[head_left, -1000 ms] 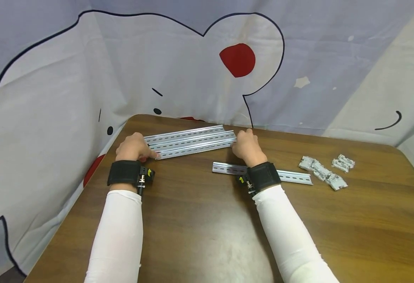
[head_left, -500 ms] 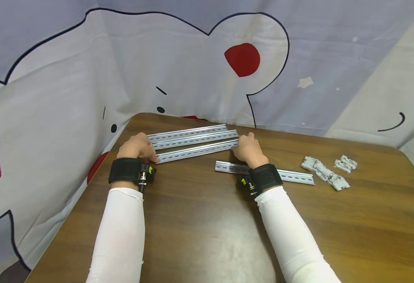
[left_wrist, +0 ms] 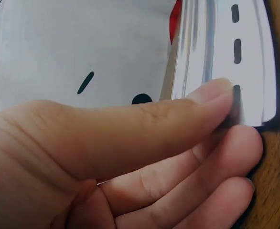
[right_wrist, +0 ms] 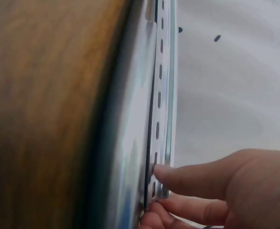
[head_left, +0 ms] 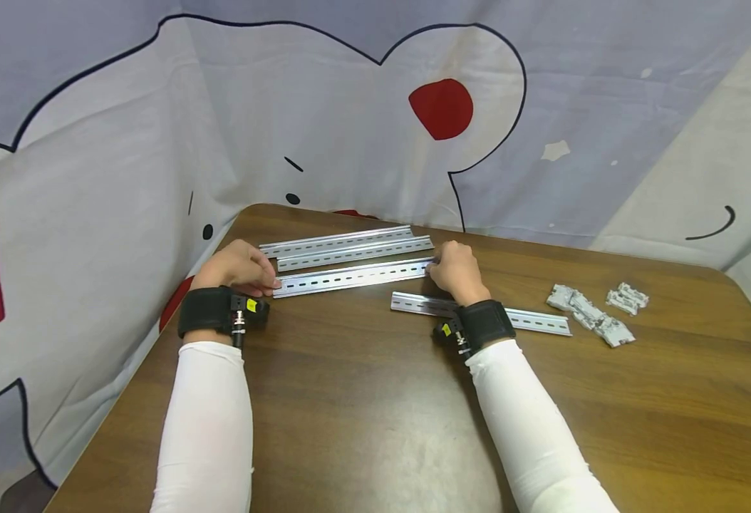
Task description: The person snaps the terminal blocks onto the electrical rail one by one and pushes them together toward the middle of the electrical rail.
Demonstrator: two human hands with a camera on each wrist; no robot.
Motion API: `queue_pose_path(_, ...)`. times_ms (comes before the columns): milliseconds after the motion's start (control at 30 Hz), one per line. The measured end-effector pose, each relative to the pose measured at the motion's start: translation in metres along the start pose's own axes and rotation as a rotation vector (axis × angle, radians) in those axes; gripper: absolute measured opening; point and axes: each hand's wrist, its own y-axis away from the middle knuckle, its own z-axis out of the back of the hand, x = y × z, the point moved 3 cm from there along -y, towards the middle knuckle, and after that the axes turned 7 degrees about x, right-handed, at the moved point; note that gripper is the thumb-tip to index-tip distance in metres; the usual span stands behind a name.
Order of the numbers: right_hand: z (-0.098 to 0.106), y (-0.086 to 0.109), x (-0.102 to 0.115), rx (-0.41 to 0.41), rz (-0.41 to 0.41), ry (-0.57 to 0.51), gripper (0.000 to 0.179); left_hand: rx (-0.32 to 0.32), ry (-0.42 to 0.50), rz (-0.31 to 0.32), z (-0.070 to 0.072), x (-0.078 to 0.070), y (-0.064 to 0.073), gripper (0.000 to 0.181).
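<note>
A silvery slotted DIN rail (head_left: 353, 277) spans the gap between my two hands. My left hand (head_left: 244, 267) pinches its left end; in the left wrist view the thumb lies over the slotted face (left_wrist: 252, 62), with the fingers beneath the end. At the right end, my right hand (head_left: 457, 269) grips the rail, and the right wrist view has the thumb (right_wrist: 178, 179) on the slots and fingertips curled under. Two more DIN rails, a rear one (head_left: 330, 241) and a nearer one (head_left: 356, 253), lie side by side just behind the held one.
Another DIN rail (head_left: 536, 323) lies in front, partly hidden under my right wrist. To the right are small whitish pieces in a joined-looking row (head_left: 586, 311) and a smaller group (head_left: 627, 298). A printed cloth (head_left: 324, 107) hangs behind the wooden table (head_left: 350, 399).
The nearest rail of the group of three has come away from the other two, toward me, and tilted to show its slotted face. My left hand has shifted its hold on the end.
</note>
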Motion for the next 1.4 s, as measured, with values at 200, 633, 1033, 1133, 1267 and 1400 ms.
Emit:
queue_pose_path(200, 0.007, 0.005, -0.003, -0.041, 0.003, -0.100, 0.019, 0.027, 0.096, -0.030, 0.003, 0.005, -0.001, 0.021)
queue_pose_path(633, 0.012, 0.007, 0.000, 0.085, 0.096, -0.275, 0.038, 0.019, 0.068, -0.067, 0.011, -0.006, 0.000, 0.031)
queue_pose_path(1033, 0.027, 0.026, 0.000, 0.093, 0.135, -0.210, 0.048, 0.001, -0.329, -0.213, 0.013, -0.017, -0.006, 0.047)
queue_pose_path(1133, 0.033, 0.034, -0.003, 0.078, 0.142, -0.219, 0.044, -0.038, -0.382, -0.264, 0.013, -0.022, -0.008, 0.042)
queue_pose_path(1267, 0.041, 0.046, -0.012, 0.050, 0.186, -0.193, 0.041, -0.066, -0.406, -0.331, 0.012, -0.033, -0.006, 0.039)
queue_pose_path(1400, 0.048, 0.060, -0.025, 0.021, 0.241, -0.149, 0.040, -0.068, -0.464, -0.396, 0.007, -0.047, -0.005, 0.037)
